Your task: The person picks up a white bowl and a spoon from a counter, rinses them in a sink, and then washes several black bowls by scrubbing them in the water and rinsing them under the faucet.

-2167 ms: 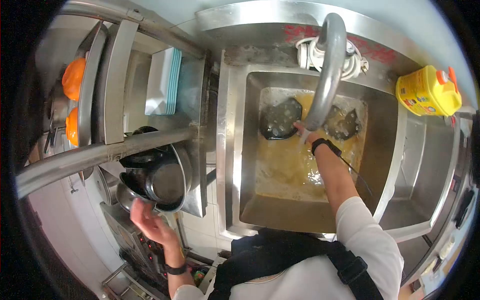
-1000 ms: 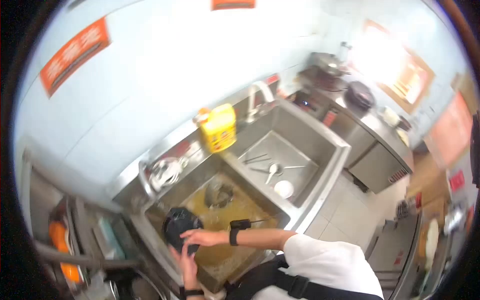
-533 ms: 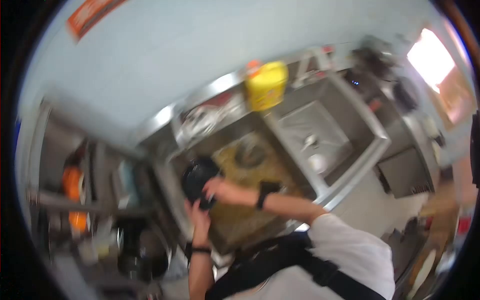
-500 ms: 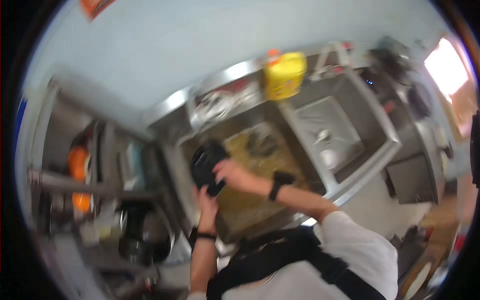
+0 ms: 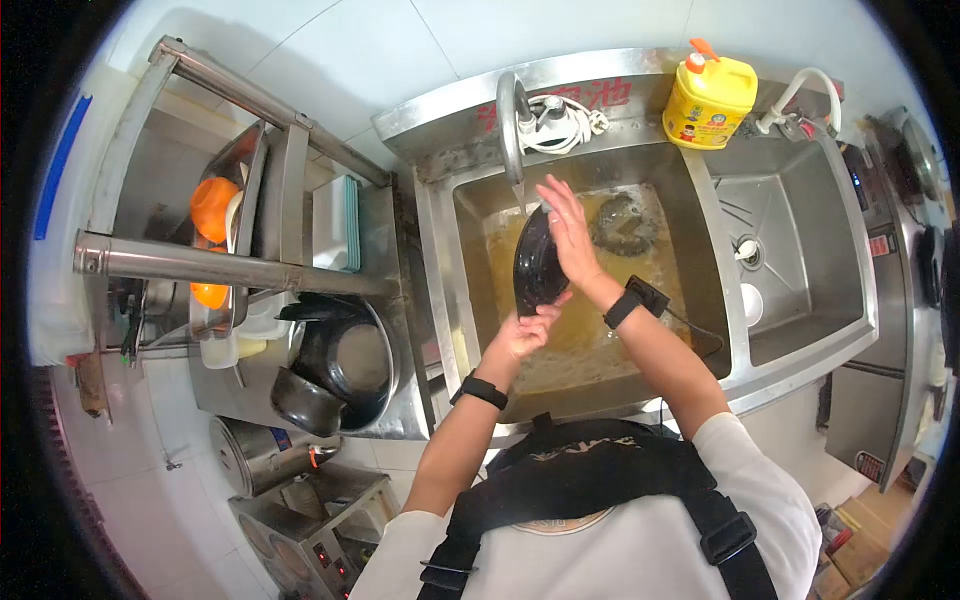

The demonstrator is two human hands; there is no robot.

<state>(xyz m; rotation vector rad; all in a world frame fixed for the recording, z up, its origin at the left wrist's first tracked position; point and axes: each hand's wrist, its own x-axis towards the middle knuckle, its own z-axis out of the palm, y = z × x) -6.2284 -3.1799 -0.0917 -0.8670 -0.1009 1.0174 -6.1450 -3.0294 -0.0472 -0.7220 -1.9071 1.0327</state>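
A dark glossy bowl (image 5: 536, 262) is held tilted on its side over the left sink basin (image 5: 465, 300), below the tap (image 5: 512, 135). My left hand (image 5: 527, 332) grips its lower edge. My right hand (image 5: 570, 232) lies against the bowl's right side, its fingers stretched upward. Cloudy yellowish water (image 5: 570, 350) fills the basin, with a dark round object (image 5: 625, 224) in it. Thin water seems to run from the tap near the bowl's top.
A yellow jug (image 5: 710, 102) stands behind the divider, and the right basin (image 5: 810, 290) holds a small white dish (image 5: 751, 303). Dark pots (image 5: 345, 360) rest on the steel counter at left, below a shelf rail (image 5: 180, 262) with orange bowls (image 5: 212, 210) beyond.
The view has shifted, so the sink appears further right. The bowl now stands more on edge, nearer the tap, and my right hand has flattened against its side.
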